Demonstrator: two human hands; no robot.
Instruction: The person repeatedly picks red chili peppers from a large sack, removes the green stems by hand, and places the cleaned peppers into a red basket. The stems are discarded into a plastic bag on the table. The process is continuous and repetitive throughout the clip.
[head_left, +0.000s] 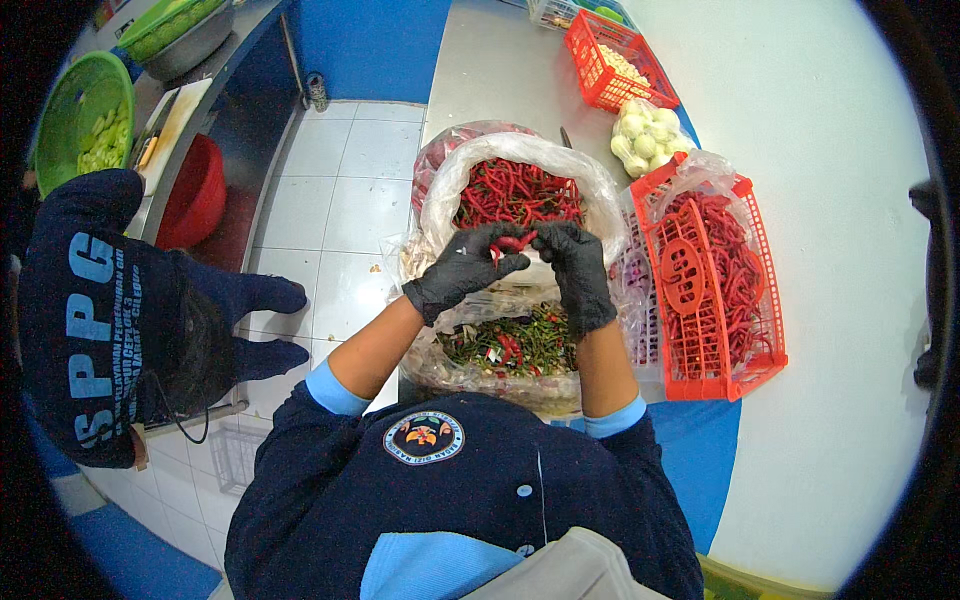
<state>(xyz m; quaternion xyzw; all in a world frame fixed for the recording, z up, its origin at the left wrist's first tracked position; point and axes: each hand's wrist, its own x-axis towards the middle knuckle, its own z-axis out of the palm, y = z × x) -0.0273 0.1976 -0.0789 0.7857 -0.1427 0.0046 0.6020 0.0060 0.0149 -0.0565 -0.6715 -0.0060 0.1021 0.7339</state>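
My left hand, in a black glove, holds a few red chili peppers between thumb and fingers. My right hand, gloved alike, pinches at the end of one of these chilies. Just beyond both hands is an open clear plastic bag with its rim rolled down, full of long red chilies. Closer to my body lies another plastic bag holding green stems and some red bits. My hands hide the near edge of the chili bag.
On the right stands a red plastic crate with bagged red chilies. Behind it are a bag of peeled onions and another red crate. At left, a person stands by a counter with a green basin and a knife.
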